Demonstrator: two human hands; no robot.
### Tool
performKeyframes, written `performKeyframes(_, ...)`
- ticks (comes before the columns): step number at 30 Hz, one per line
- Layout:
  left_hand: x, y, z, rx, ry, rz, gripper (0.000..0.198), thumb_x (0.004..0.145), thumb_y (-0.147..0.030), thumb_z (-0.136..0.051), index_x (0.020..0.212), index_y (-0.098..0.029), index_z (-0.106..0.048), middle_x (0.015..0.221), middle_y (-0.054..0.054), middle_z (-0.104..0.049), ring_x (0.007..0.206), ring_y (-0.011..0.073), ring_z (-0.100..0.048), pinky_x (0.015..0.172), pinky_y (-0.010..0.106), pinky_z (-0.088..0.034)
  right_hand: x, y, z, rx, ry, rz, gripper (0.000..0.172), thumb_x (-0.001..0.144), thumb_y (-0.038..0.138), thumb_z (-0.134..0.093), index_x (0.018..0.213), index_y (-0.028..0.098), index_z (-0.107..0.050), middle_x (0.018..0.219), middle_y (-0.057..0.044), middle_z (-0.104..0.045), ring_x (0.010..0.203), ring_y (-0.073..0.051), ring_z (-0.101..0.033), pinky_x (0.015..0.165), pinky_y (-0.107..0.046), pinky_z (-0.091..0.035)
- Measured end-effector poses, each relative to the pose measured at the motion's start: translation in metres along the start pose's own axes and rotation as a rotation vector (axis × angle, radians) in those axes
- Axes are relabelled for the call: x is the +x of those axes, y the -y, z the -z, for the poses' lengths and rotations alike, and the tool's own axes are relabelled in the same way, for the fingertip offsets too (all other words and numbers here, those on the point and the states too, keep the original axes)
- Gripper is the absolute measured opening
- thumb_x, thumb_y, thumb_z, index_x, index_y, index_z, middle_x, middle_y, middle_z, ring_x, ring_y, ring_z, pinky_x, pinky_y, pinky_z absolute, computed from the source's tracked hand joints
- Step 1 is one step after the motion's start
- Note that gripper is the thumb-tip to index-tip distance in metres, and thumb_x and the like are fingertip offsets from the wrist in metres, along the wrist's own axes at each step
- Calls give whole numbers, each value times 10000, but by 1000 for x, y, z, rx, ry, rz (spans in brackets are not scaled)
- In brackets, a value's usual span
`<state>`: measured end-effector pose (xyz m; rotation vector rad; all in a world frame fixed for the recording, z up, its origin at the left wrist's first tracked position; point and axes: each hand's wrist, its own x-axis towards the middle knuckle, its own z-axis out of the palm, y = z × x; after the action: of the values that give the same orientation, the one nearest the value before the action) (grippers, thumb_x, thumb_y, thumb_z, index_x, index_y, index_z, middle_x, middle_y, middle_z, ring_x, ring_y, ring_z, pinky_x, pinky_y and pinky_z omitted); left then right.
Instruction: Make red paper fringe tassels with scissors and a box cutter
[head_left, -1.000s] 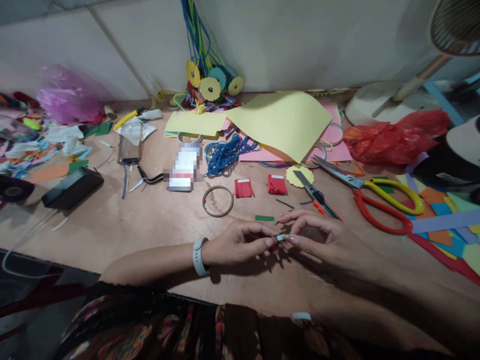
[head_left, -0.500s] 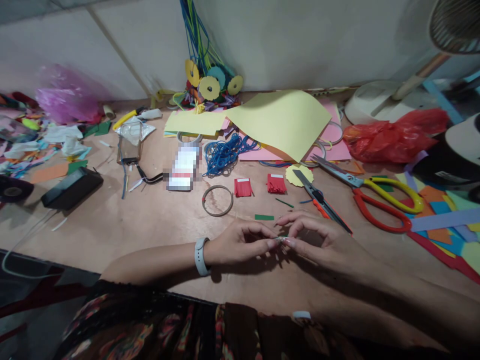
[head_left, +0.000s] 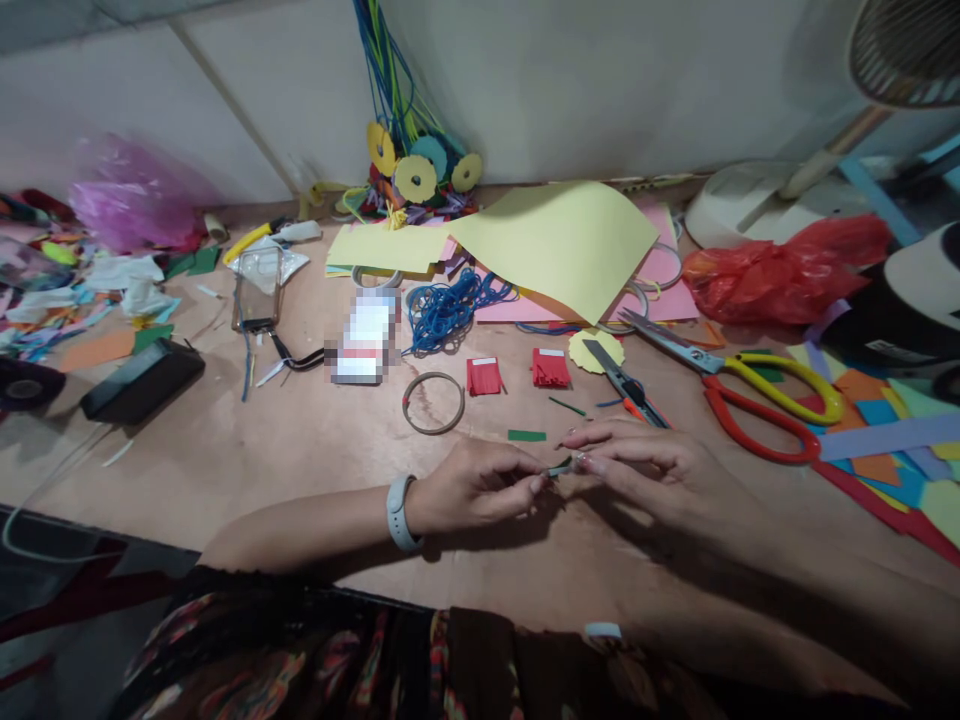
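Note:
Between my fingertips is a small, narrow strip of green paper (head_left: 558,468), partly covered by the fingers. My left hand (head_left: 484,485), with a pale watch band at the wrist, pinches its left end. At its other end, the thumb and fingers of my right hand (head_left: 645,465) are closed on it. Just beyond the hands lies a flat green paper strip (head_left: 526,436), and a thin green rolled piece (head_left: 567,406) is near it. Two fringed red paper pieces (head_left: 484,377) rest farther back. A craft knife (head_left: 624,382) lies partly on a scalloped yellow paper disc (head_left: 611,350).
Large scissors (head_left: 772,400) lie on the right, beside coloured paper scraps (head_left: 885,430). A tape-like ring (head_left: 433,403), a bundle of blue cord (head_left: 446,312) and a blurred phone (head_left: 366,335) are at centre left. Yellow paper sheets (head_left: 562,245) lie by the wall.
My right hand's fingers have shifted slightly right and up along the strip, so more of the green paper shows between my hands. My left hand stays nearly in place.

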<state>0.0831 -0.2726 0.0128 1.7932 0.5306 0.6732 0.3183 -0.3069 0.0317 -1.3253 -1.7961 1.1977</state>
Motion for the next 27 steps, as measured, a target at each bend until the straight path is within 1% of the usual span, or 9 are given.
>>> performKeyframes(3, 0, 0, 0, 46, -7, -22, 189, 921, -193, -577, 1005, -92, -713, 831, 103, -772, 665, 115, -697, 597, 184, -520, 1, 2, 0, 46, 11, -25, 360, 938, 480, -549, 800, 237, -777, 1012, -88, -727, 977, -223, -661, 884, -381, -519)
performKeyframes(6, 1, 0, 0, 56, -19, -23, 192, 917, -198, -585, 995, -79, -714, 756, 89, -756, 590, 97, -655, 540, 174, -490, 1, 2, 1, 101, 28, -53, 382, 929, 517, -556, 806, 228, -775, 965, -85, -731, 945, -219, -662, 883, -375, -527)
performKeyframes(11, 1, -2, -1, 12, -25, 66, 199, 916, -229, -588, 954, -83, -718, 771, 101, -758, 608, 109, -667, 551, 188, -509, -1, 3, 0, 143, 27, -119, 373, 903, 537, -591, 803, 225, -771, 953, -83, -730, 936, -233, -663, 884, -390, -530)
performKeyframes(14, 0, -4, -1, -43, -19, 128, 209, 919, -250, -584, 937, -93, -720, 790, 108, -763, 633, 119, -684, 569, 195, -528, -2, 2, -1, 191, -20, -228, 394, 871, 571, -620, 824, 205, -755, 909, -90, -729, 862, -231, -665, 801, -379, -542)
performKeyframes(17, -1, -5, -1, -124, -12, 189, 228, 931, -264, -569, 928, -92, -718, 802, 114, -764, 641, 117, -692, 580, 191, -539, -2, 1, 2, 256, -153, -336, 407, 825, 598, -662, 879, 199, -723, 898, -87, -723, 783, -209, -653, 683, -337, -541)
performKeyframes(19, -1, -6, -1, -166, -5, 222, 246, 932, -284, -571, 918, -84, -713, 811, 123, -763, 640, 119, -694, 584, 194, -544, 0, 3, 5, 260, -171, -338, 398, 806, 583, -688, 930, 206, -703, 929, -79, -715, 799, -204, -655, 691, -329, -546)
performKeyframes(22, -1, -5, -1, -184, 2, 231, 239, 922, -289, -582, 900, -83, -703, 816, 122, -762, 649, 123, -695, 599, 202, -548, 3, 7, 4, 188, -20, -285, 384, 804, 539, -693, 1000, 209, -684, 991, -79, -706, 913, -230, -661, 780, -354, -553)
performKeyframes(24, -1, -3, -2, -161, 18, 202, 217, 917, -270, -580, 906, -89, -701, 798, 108, -759, 649, 119, -687, 600, 198, -539, 3, 9, 1, 161, 115, -256, 367, 816, 510, -674, 1018, 203, -674, 1021, -83, -705, 950, -241, -658, 786, -356, -552)
performKeyframes(27, -1, -1, -3, -102, 37, 133, 198, 910, -247, -580, 913, -93, -704, 743, 89, -742, 626, 112, -666, 588, 189, -514, 3, 10, -7, 180, 263, -246, 310, 848, 470, -641, 979, 189, -652, 937, -60, -709, 853, -198, -655, 725, -310, -533)
